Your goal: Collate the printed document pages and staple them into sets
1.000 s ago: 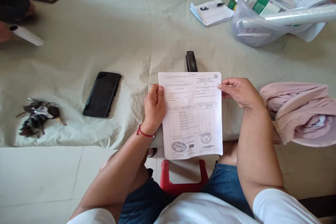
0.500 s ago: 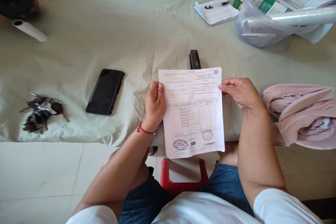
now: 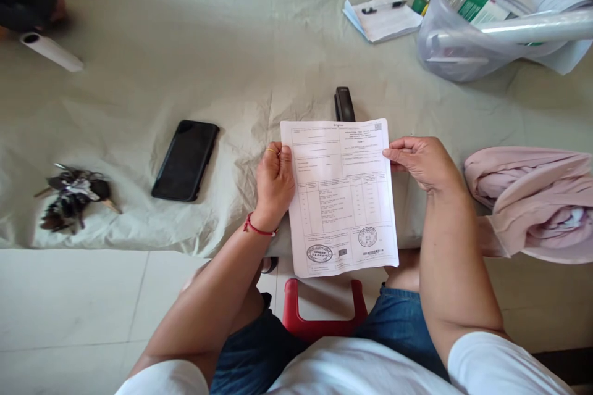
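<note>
Keys [image 3: 74, 196] and phone [image 3: 186, 160] lie left on the desk [image 3: 185, 62]. Left hand [image 3: 274, 184] pinches the printed sheet [image 3: 341, 197] at its left edge, right hand [image 3: 422, 162] its right edge, above the desk's near edge; even tension should keep it flat.

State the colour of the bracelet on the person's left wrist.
Red: a thin red bracelet on the left hand's wrist, clearest in the head view.

white sleeves, jeans, red bracelet [image 3: 257, 229]
</note>
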### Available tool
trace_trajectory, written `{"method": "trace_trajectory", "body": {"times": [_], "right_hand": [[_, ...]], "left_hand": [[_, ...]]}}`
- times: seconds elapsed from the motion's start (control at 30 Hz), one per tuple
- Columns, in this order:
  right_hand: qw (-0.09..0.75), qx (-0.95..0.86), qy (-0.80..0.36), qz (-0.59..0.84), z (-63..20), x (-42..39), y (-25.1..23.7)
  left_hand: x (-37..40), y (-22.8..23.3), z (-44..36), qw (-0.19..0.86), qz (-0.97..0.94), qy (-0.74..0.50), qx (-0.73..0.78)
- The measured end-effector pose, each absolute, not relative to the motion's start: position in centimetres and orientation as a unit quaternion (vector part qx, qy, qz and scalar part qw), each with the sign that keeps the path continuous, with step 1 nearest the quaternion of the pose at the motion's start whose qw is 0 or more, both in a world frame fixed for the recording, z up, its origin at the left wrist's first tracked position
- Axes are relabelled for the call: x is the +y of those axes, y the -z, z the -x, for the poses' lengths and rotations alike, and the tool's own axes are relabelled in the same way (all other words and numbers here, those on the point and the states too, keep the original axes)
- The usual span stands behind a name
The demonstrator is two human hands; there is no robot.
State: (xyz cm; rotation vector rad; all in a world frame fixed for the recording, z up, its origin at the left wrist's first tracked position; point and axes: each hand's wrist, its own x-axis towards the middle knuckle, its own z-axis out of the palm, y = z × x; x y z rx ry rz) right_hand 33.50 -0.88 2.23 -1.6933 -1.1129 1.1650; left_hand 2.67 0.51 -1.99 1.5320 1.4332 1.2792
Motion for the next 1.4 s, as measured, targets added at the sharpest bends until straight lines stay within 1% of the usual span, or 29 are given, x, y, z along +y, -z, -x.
{"method": "trace_trajectory", "body": {"times": [0.23,0.5,0.6,0.7,0.77,0.83,0.9,0.97,1.03,1.1,1.17,1.3,1.4], "right_hand": [[0.389,-0.423,-0.476,0.666,-33.4,-0.9,-2.5],[0.376,-0.432,-0.466,0.674,-33.6,-0.9,-2.2],[0.350,-0.472,-0.400,0.703,-33.9,-0.8,-1.3],[0.357,-0.540,-0.255,0.718,-33.6,-0.5,-0.6],[0.359,-0.592,-0.162,0.703,-33.0,-0.3,-0.6],[0.344,-0.645,-0.103,0.674,-32.2,-0.2,-0.8],[0.321,-0.692,-0.083,0.641,-31.3,-0.3,-0.9],[0.287,-0.725,-0.092,0.619,-30.7,-0.5,-0.8],[0.253,-0.737,-0.108,0.617,-30.5,-0.7,-0.5],[0.239,-0.735,-0.107,0.626,-30.4,-1.0,-0.5],[0.258,-0.726,-0.078,0.632,-30.2,-1.2,-1.0],[0.329,-0.704,-0.005,0.629,-28.4,-1.7,-2.9],[0.322,-0.733,-0.005,0.600,-25.9,-2.0,-3.6]], "left_hand": [[0.5,1.8,-2.7,0.343,-0.593,-0.486,0.542],[0.4,1.9,-2.8,0.345,-0.593,-0.492,0.536],[0.3,2.0,-3.1,0.350,-0.594,-0.494,0.530],[0.0,2.0,-3.5,0.351,-0.613,-0.478,0.522],[-0.3,2.0,-3.8,0.348,-0.631,-0.466,0.513],[-0.6,1.9,-4.0,0.345,-0.648,-0.458,0.501],[-0.8,1.8,-4.2,0.344,-0.659,-0.449,0.495],[-1.0,1.7,-4.4,0.344,-0.663,-0.442,0.496],[-1.1,1.6,-4.5,0.352,-0.663,-0.439,0.495],[-1.2,1.4,-4.6,0.367,-0.660,-0.437,0.489],[-1.2,1.2,-4.7,0.390,-0.652,-0.434,0.484],[-1.3,0.7,-4.9,0.442,-0.631,-0.427,0.473],[-1.3,0.6,-5.0,0.464,-0.622,-0.428,0.463]]}}
